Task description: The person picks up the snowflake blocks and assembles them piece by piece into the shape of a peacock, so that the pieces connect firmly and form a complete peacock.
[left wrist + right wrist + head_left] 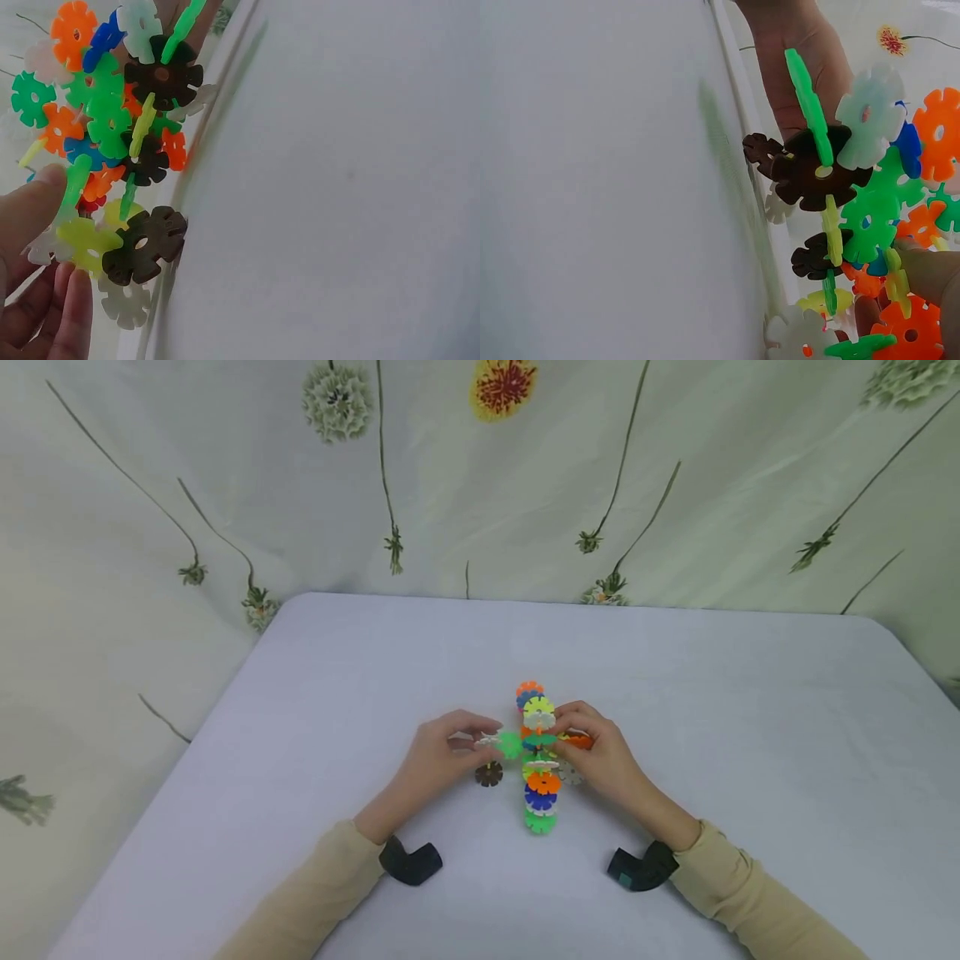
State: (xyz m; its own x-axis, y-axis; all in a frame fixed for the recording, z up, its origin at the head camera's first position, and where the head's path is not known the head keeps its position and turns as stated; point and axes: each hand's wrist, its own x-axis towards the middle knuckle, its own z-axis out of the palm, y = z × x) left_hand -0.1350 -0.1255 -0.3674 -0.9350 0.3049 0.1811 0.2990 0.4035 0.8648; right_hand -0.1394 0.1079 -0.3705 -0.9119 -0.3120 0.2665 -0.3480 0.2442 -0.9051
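A model built of interlocking plastic snowflake discs (543,783) in many colours stands between both hands, a long row with arms to either side. My left hand (442,752) pinches the left arm between thumb and fingers, by a white disc and a light green disc (510,745). A brown disc (489,774) hangs below that hand. My right hand (606,756) grips the model's right side, near an orange disc (577,741). In the left wrist view, the left thumb presses on a green disc (76,180) beside a yellow disc (88,244). The right fingers are partly hidden behind discs.
A white table (300,710) spreads around the model. Behind it hangs a pale cloth (517,485) printed with flowers. Dark curved pieces (411,863) sit by both wrists, next to the beige sleeves (330,877).
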